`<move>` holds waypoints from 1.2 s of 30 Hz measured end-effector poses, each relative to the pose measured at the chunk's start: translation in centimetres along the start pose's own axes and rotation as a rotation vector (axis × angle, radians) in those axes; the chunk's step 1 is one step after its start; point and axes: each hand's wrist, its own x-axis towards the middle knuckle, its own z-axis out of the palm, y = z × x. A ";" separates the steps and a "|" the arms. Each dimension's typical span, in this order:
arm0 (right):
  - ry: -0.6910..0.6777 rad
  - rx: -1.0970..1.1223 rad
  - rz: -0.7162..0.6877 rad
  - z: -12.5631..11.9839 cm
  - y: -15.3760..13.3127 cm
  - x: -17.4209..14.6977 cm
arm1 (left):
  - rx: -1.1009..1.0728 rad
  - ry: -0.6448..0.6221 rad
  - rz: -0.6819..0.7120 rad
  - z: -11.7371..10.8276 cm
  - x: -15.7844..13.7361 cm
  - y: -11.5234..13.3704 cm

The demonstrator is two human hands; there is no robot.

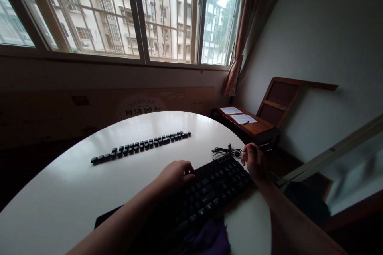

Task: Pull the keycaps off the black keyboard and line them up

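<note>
A black keyboard [206, 191] lies at a slant on the white round table, its left part hidden under my left forearm. My left hand [178, 172] is at its far edge, fingers curled down against it. Over the keyboard's right end, my right hand [254, 161] is raised and closed around a small tool with thin wire ends, which looks like a keycap puller [266, 147]. Loose black keycaps [140, 146] stand in a long double row farther back on the table. Behind the keyboard lies its coiled black cable [226, 151].
Purple cloth [211, 237] lies at the keyboard's near side. The white table [74, 191] has a curved edge close to my right forearm. Beyond it stands a low wooden table [260, 127] with papers [243, 118] and a pen. A barred window [167, 20] fills the back wall.
</note>
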 end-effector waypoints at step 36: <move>-1.185 0.170 -0.068 11.8 -8.8 4.6 | -0.450 0.238 0.004 0.5 0.7 -0.4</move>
